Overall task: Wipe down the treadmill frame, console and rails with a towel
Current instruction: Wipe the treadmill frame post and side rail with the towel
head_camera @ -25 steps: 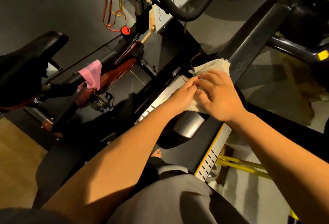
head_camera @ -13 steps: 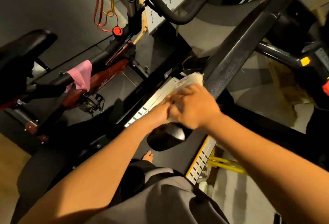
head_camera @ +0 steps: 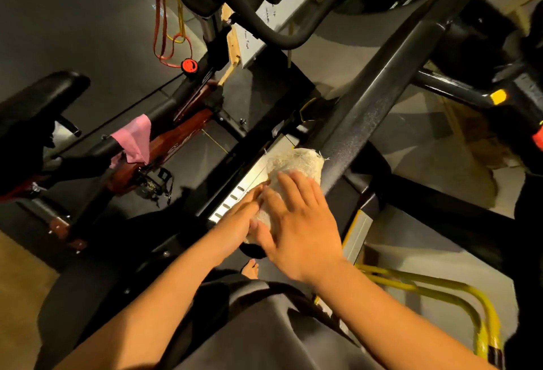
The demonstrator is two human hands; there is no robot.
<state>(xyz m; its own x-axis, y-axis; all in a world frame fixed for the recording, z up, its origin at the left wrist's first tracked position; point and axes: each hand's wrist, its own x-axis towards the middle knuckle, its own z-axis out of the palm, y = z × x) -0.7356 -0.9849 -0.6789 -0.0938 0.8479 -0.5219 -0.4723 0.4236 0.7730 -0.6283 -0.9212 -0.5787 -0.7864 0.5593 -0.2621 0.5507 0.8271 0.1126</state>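
Both hands meet at frame centre. The right hand lies flat, fingers straight and spread, pressing the towel. The left hand touches the towel's left edge with extended fingers. Neither curls round it. The bunched towel sits on the lower end of the black handrail, which runs toward the upper right. Caution: held by pressure alone, the towel may slide off the rounded rail onto the slotted deck trim. An exercise bike stands beyond, left.

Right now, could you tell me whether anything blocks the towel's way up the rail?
Nothing visible does: the left hand and right hand rest on the towel, and the black rail beyond it looks bare.
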